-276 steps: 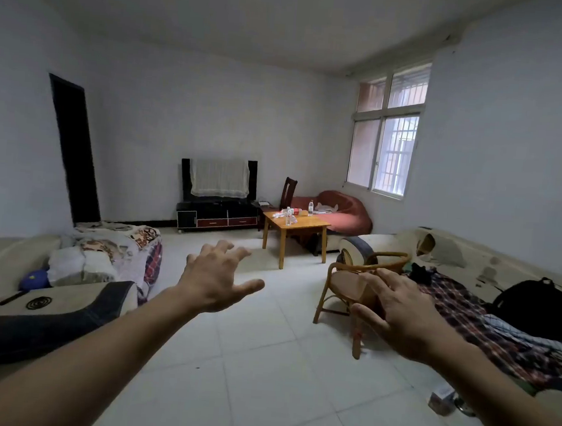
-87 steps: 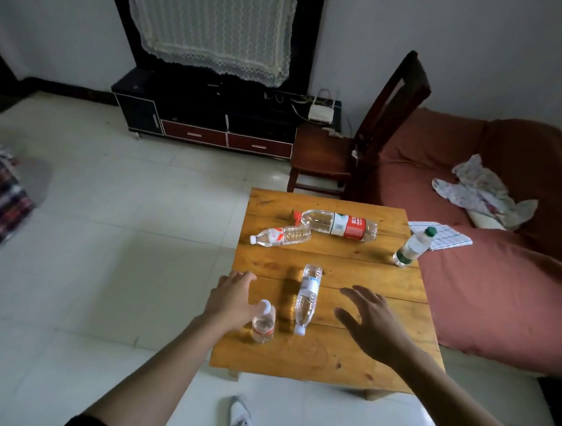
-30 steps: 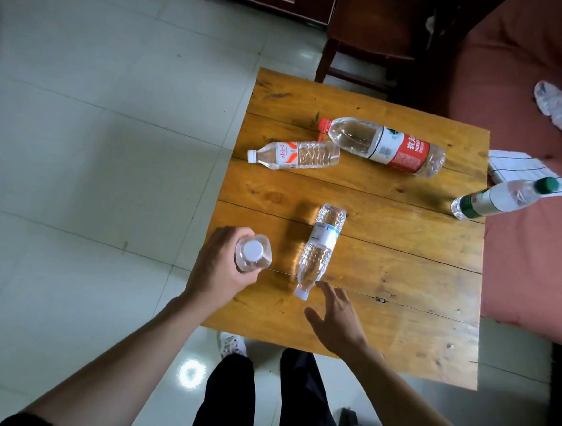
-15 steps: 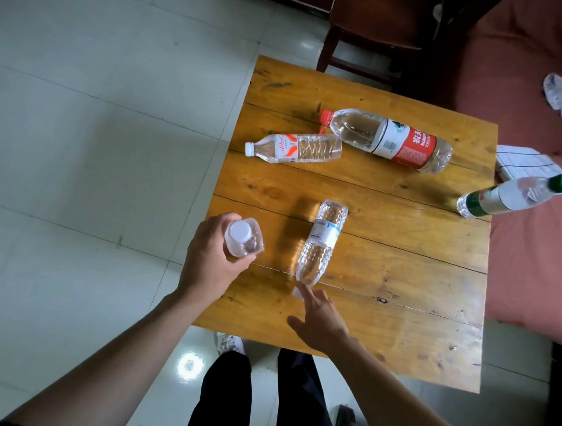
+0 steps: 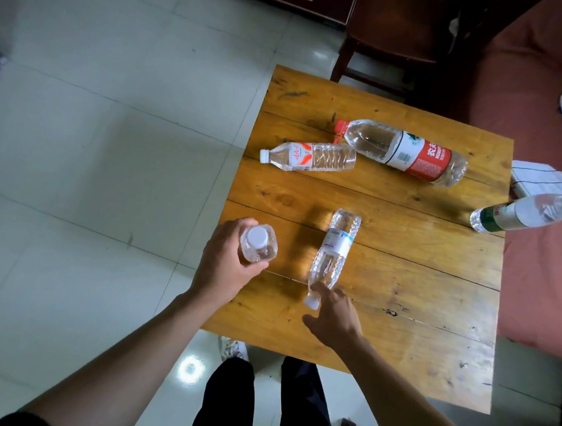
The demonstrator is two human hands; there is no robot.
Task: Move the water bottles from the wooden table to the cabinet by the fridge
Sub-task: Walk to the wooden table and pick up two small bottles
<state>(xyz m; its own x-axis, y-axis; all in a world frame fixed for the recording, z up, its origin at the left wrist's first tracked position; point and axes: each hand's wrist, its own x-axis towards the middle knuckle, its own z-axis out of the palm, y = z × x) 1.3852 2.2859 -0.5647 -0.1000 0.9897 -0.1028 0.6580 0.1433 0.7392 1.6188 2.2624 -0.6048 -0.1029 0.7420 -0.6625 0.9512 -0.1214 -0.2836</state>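
The left hand has its grip wrapped round the small upright bottle at the desk near-left edge; a loose hold could drop it to the floor. The right hand, released, fingertips touching the lying bottle near its cap, could roll it away. Half a second ago that hand sat slightly lower.

A home living room: pale tiled floor, wooden table, dark wooden chair, rust-red sofa.
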